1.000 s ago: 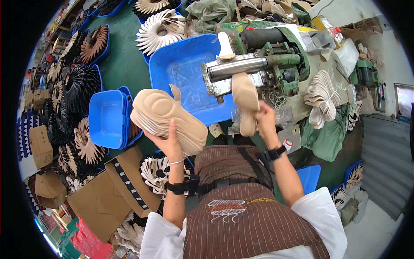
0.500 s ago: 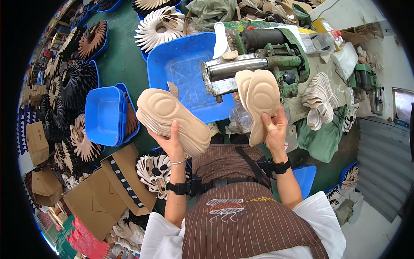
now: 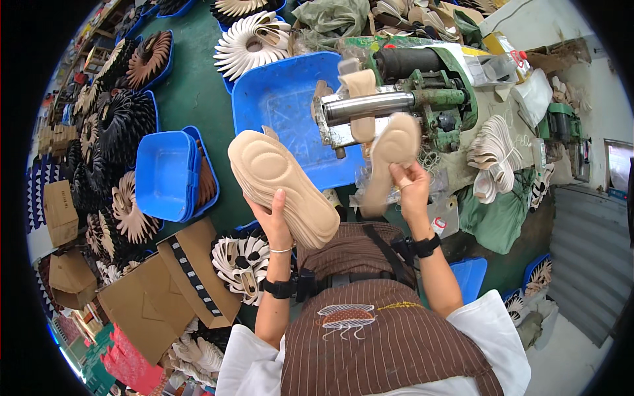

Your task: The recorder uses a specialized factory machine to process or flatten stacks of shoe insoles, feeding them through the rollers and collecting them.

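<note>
While a steel roller (image 3: 389, 103) spans the front of a green machine (image 3: 439, 99), a person in a brown pinstriped apron (image 3: 389, 343) handles beige insoles on both sides of the body. The left hand (image 3: 272, 221) grips a thick stack of insoles (image 3: 284, 181) by its near left edge, the thumb lying along the top piece and the other fingers mostly hidden beneath, opened about as wide as the pile is thick. The right hand (image 3: 411, 189), its thumb and fingers pinched nearly together, holds a single insole (image 3: 396, 142) by its right edge, just in front of the machine; the piece is blurred. Another beige insole (image 3: 358, 82) passes beneath the roller, one end showing beyond it and the other on the near side. A large blue tub (image 3: 277, 82) sits to the left of the machine, partly behind the stack. To the right, a tied bundle of pale insoles (image 3: 495, 152) rests above a green bag (image 3: 498, 211). Nested blue bins (image 3: 165, 175) stand on the left, near cardboard (image 3: 148, 303), and a fanned ring of white insoles (image 3: 229, 61) lies beyond the tub.
</note>
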{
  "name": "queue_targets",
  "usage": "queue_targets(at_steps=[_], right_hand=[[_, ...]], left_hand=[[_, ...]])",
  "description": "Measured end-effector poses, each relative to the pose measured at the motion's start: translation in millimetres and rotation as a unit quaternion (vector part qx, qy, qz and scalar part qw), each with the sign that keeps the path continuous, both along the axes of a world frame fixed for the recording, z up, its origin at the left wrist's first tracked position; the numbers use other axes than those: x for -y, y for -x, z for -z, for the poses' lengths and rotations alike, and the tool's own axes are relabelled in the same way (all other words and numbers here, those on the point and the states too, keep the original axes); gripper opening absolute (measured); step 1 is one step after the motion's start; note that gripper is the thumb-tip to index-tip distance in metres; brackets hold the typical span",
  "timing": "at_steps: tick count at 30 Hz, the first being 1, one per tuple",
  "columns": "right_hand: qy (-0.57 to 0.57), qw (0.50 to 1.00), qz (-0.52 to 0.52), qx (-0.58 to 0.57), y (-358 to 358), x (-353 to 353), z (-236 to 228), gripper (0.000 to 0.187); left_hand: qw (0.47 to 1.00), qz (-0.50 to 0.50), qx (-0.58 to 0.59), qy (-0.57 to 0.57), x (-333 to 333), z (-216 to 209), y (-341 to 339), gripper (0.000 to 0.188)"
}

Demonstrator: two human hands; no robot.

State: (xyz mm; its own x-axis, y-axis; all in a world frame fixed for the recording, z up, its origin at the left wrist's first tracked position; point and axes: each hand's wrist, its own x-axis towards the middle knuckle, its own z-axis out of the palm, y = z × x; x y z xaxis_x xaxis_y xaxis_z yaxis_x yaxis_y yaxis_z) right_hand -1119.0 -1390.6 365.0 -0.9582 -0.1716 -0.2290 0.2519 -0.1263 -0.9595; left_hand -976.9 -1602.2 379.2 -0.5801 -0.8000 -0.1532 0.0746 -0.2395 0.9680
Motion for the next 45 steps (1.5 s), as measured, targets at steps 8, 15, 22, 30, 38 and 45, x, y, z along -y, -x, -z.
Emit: queue_targets(at_steps=[8, 15, 22, 30, 38, 45], right_hand=[[-0.05, 0.992, -0.038, 0.11, 39.9, 16.8, -8.6, 0.027], [-0.194, 0.953, -0.198, -0.123, -29.0, 57.6, -83.7, 0.042], [-0.233, 0.953, -0.115, -0.154, -43.2, 68.5, -84.5, 0.039], [0.016, 0.986, -0.116, -0.116, -34.7, 45.1, -57.2, 0.026], [0.102, 0.994, 0.015, 0.029, -33.9, -19.4, 24.3, 0.023], [0.116, 0.993, -0.024, 0.021, 27.1, 15.8, -0.8, 0.021]], left_hand=[[0.997, 0.071, 0.026, 0.029, -16.0, -5.4, 9.0, 0.078], [0.995, 0.074, 0.036, 0.056, -41.1, -9.7, 18.3, 0.09], [0.997, 0.046, 0.0, 0.059, -52.2, -23.2, 27.7, 0.095], [0.994, 0.035, 0.004, 0.107, -47.2, -12.6, 30.4, 0.093], [0.998, -0.023, -0.015, -0.059, -9.3, 22.7, 8.2, 0.065], [1.0, 0.01, 0.017, 0.0, 4.6, 13.2, 2.6, 0.057]])
